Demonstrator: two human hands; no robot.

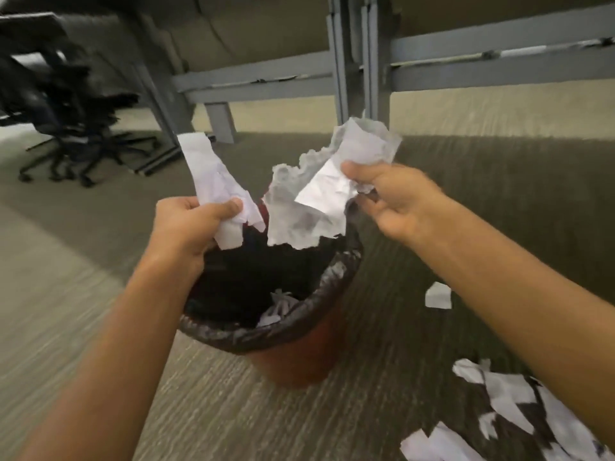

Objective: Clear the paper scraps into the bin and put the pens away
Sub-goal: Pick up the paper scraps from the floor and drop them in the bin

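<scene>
A red-brown bin (299,361) lined with a black bag (266,331) stands on the carpet, with crumpled paper (278,311) lying inside. Above its mouth my left hand (186,227) grips a torn white paper strip (209,174). My right hand (392,197) pinches a larger bunch of torn white paper (312,201) between thumb and fingers, also over the bin. No pens are in view.
More white paper scraps (519,414) lie on the carpet at the lower right, and one small scrap (438,296) lies right of the bin. Grey desk legs (352,61) stand behind the bin. Black office chairs (76,121) sit at the far left.
</scene>
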